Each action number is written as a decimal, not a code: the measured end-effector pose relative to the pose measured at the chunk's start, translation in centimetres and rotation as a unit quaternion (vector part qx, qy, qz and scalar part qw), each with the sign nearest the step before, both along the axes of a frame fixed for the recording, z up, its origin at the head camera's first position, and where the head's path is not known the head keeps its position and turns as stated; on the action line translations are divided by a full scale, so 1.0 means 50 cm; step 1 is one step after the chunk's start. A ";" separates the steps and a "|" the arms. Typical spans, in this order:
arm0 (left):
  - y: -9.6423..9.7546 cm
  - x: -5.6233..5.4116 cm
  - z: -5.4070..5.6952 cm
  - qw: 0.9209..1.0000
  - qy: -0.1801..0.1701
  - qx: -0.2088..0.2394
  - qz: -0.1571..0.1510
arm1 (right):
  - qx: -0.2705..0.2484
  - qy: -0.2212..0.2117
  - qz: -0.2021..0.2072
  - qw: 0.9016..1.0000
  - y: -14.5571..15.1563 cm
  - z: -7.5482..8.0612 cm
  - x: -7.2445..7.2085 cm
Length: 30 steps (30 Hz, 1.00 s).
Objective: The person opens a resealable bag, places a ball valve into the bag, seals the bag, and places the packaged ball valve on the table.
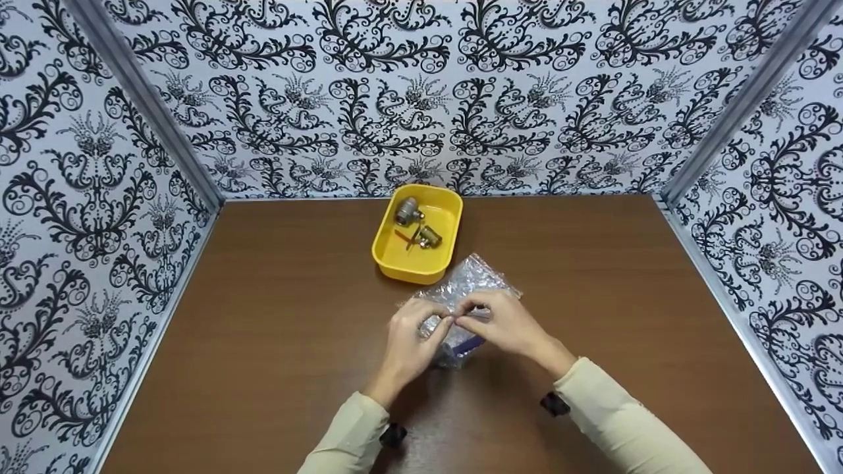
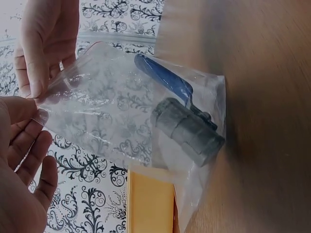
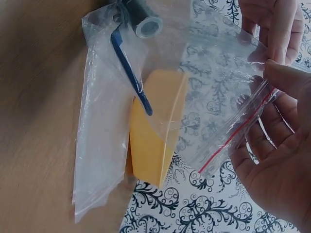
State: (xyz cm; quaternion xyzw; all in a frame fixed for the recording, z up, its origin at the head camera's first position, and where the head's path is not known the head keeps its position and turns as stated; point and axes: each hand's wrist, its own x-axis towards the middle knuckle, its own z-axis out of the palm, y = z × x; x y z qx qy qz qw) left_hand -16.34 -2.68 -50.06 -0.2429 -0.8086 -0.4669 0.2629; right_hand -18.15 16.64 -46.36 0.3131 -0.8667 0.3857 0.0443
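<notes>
A clear zip bag (image 2: 102, 111) with a red strip (image 3: 238, 133) hangs between my hands. Inside it, at the bottom, is a metal ball valve (image 2: 184, 128) with a blue lever handle (image 2: 165, 75). My left hand (image 1: 409, 339) pinches the bag's top edge between thumb and fingertips. Right beside it, my right hand (image 1: 506, 322) pinches the same edge, the two thumbs almost meeting. In the right wrist view, the red strip runs past the right hand's fingers.
More clear plastic bags (image 3: 97, 145) lie flat on the brown table (image 1: 296, 296). Just behind them stands a yellow bin (image 1: 411, 273) holding two metal valves (image 1: 406, 212), with a red handle (image 1: 403, 236) showing. Patterned panels (image 1: 421, 99) wall the table at the back and both sides.
</notes>
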 end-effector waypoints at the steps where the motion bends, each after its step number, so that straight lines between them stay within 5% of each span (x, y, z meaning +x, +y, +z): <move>1: 0.000 0.001 0.001 1.000 -0.002 -0.003 0.002 | -0.001 0.004 0.004 1.000 0.000 -0.001 0.000; 9: 0.003 0.004 0.002 0.999 0.000 -0.047 0.022 | -0.007 0.034 0.016 0.999 0.002 -0.010 -0.005; 18: 0.004 0.005 0.001 0.997 -0.004 -0.073 0.029 | -0.010 -0.049 0.007 0.999 0.010 -0.006 -0.002; 30: 0.006 -0.002 0.002 0.996 0.006 -0.089 0.027 | 0.002 -0.041 -0.024 0.999 0.009 -0.010 -0.004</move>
